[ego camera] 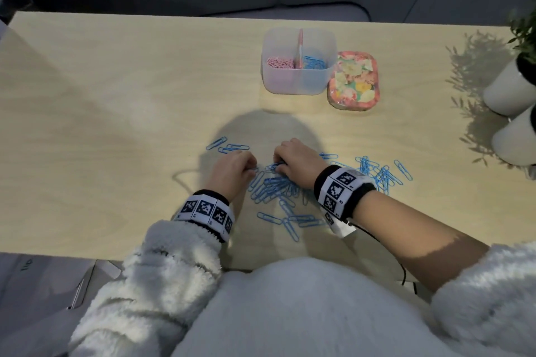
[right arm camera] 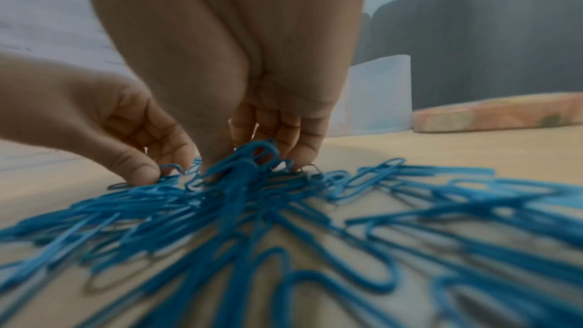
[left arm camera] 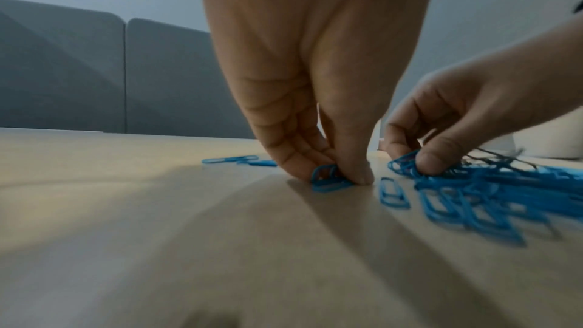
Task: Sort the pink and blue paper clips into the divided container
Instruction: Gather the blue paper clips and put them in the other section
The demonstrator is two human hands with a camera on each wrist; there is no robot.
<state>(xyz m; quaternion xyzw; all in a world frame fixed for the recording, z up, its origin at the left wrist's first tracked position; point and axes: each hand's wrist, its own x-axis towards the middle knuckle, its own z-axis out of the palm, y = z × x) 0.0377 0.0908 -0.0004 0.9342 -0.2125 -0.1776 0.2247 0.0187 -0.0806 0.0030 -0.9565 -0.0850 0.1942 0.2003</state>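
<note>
Several loose blue paper clips (ego camera: 275, 185) lie piled on the wooden table (ego camera: 116, 124) in front of me; every loose clip in view is blue. My left hand (ego camera: 253, 169) pinches a few blue clips (left arm camera: 328, 180) between thumb and fingers against the tabletop. My right hand (ego camera: 277, 164), just to its right, curls its fingers around a bunch of clips (right arm camera: 249, 158) at the pile's far edge. The clear divided container (ego camera: 298, 82) stands farther back, with pink clips (ego camera: 280, 62) in its left half and blue clips (ego camera: 314, 62) in its right half.
A floral tin (ego camera: 352, 80) lies right beside the container. Two white plant pots (ego camera: 510, 90) stand at the table's right edge. More blue clips (ego camera: 377, 171) are scattered to the right and a few (ego camera: 229, 146) to the left. A dark cable (ego camera: 403, 269) hangs off the near edge.
</note>
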